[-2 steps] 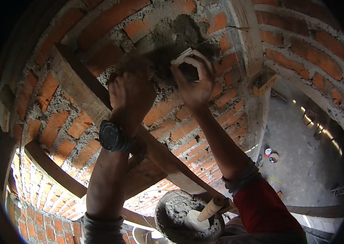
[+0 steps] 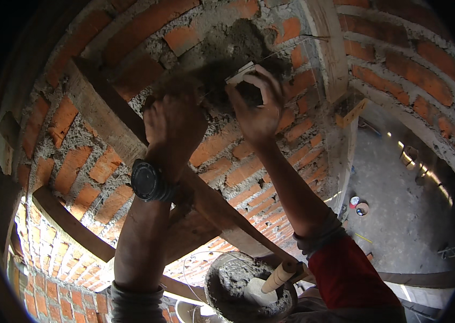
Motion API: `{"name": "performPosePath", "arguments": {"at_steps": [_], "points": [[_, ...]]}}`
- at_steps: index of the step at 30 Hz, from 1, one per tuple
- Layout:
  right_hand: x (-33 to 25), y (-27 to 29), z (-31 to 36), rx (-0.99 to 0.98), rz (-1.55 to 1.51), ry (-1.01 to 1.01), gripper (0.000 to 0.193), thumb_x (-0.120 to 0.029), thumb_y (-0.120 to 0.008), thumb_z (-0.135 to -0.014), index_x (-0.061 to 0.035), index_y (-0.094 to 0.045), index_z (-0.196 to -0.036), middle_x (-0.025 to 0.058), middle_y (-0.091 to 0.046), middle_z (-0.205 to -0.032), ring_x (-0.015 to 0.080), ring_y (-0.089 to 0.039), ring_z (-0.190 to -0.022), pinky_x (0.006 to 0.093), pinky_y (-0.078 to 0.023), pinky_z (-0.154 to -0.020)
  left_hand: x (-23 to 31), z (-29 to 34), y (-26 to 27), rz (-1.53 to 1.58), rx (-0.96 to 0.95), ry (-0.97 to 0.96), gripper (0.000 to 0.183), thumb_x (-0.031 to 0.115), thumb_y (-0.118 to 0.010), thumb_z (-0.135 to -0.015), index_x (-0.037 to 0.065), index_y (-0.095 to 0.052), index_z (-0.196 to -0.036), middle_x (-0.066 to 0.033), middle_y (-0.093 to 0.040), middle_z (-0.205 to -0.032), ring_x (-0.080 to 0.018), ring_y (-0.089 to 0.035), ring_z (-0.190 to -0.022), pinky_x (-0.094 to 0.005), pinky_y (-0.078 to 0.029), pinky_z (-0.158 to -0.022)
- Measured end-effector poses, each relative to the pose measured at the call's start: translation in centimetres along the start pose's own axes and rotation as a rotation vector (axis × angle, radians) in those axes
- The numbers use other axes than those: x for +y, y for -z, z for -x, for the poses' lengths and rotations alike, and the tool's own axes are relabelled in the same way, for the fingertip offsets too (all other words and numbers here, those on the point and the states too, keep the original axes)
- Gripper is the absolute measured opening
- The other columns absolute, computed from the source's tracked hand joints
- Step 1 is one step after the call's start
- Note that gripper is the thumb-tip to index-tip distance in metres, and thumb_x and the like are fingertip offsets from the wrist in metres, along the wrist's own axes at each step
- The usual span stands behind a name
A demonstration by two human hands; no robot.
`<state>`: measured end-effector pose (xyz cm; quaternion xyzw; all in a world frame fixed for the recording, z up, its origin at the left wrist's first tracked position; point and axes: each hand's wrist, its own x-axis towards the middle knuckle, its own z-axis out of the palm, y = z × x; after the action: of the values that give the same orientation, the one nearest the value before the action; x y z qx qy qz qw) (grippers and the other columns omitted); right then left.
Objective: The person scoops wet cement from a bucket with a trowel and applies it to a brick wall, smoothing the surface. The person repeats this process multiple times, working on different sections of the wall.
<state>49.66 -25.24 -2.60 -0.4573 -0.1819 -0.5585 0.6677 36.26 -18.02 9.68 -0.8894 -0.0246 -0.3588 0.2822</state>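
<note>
My right hand (image 2: 262,110) pinches a small pale flat piece (image 2: 241,74), perhaps a bit of tile, between thumb and fingers. It is held against a patch of wet grey mortar (image 2: 233,46) on the brick wall (image 2: 214,148). A thin string (image 2: 284,51) runs past this piece toward the wooden post. To the left, my left hand (image 2: 176,124) is closed close to the wall, with a dark watch (image 2: 146,180) on its wrist. Its fingertips lie in shadow, so what they hold is hidden.
Below my arms stands a bucket (image 2: 214,293) of mortar with a wooden-handled trowel (image 2: 278,277) resting in it. A wooden plank (image 2: 103,116) slants across in front of the wall. An upright wooden post (image 2: 327,51) stands at right, above a grey floor (image 2: 394,215) far below.
</note>
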Motion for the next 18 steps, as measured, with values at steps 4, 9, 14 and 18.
{"name": "performPosePath", "arguments": {"at_steps": [4, 9, 14, 18], "points": [[0.2, -0.5, 0.1, 0.019, 0.046, -0.034, 0.033, -0.019, -0.09, -0.075, -0.0145, -0.072, -0.103, 0.0051, -0.064, -0.127, 0.0277, -0.053, -0.118, 0.0449, -0.039, -0.103, -0.2, 0.1, -0.2, -0.024, -0.023, -0.001, 0.03, 0.02, -0.062, -0.09, 0.01, -0.068, -0.117, -0.0231, -0.073, -0.101, -0.043, -0.073, -0.085, -0.0537, -0.059, -0.078], [0.8, -1.1, 0.2, 0.012, 0.03, -0.05, 0.035, -0.023, -0.091, -0.076, -0.0133, -0.073, -0.105, 0.0059, -0.06, -0.132, 0.0302, -0.048, -0.121, 0.0477, -0.039, -0.104, 0.1, -0.5, 0.2, -0.023, -0.12, 0.025, 0.025, 0.023, -0.06, -0.091, 0.004, -0.073, -0.102, -0.02, -0.074, -0.086, -0.0365, -0.073, -0.081, -0.0482, -0.055, -0.081], [0.5, -0.5, 0.3, -0.003, 0.035, -0.011, 0.038, -0.024, -0.087, -0.082, -0.0138, -0.07, -0.115, 0.011, -0.056, -0.134, 0.0323, -0.047, -0.122, 0.0501, -0.035, -0.104, 0.3, -0.4, 0.5, -0.007, 0.046, -0.058, 0.021, 0.018, -0.061, -0.089, 0.007, -0.074, -0.103, -0.0182, -0.076, -0.085, -0.0358, -0.076, -0.077, -0.0467, -0.056, -0.086], [-0.1, 0.1, 0.0, -0.067, 0.098, -0.003, 0.045, -0.028, -0.077, -0.088, -0.0139, -0.063, -0.128, 0.016, -0.049, -0.137, 0.0354, -0.043, -0.124, 0.052, -0.031, -0.104, 0.2, -0.3, 0.1, 0.034, -0.034, 0.007, 0.023, 0.019, -0.06, -0.092, 0.008, -0.072, -0.107, -0.0182, -0.075, -0.094, -0.0362, -0.074, -0.088, -0.0491, -0.054, -0.088]]}}
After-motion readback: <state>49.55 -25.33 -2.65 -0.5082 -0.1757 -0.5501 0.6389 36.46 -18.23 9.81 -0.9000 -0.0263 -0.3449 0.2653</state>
